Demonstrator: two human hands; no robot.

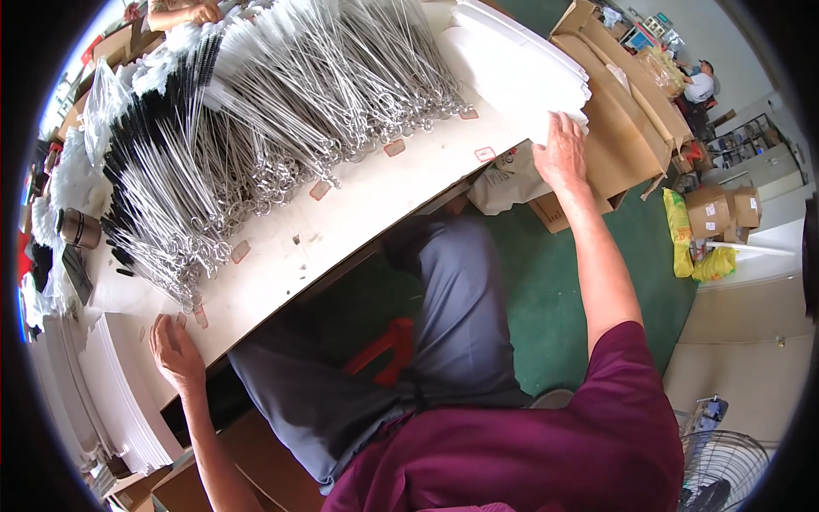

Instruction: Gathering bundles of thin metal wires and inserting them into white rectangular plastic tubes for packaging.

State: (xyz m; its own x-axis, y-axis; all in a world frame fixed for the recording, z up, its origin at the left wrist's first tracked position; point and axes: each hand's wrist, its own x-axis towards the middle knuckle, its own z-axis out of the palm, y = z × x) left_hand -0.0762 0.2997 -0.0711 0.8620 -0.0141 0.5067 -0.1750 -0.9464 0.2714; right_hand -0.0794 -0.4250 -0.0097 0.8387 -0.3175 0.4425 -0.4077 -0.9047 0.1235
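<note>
Left hand sits loosely open at the worktop's edge, lower left — right hand touches white sheets, upper right, grip unclear. Wire brushes crowd upper left — open worktop strip before them.

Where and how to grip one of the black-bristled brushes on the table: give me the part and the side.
Probably pinch the bare metal stem just above its looped end, coming from the near edge of the table. The loops of the black-bristled brushes face that edge, and the bristles point away. Stems lie crowded, so lifting slowly may avoid snags.
</note>
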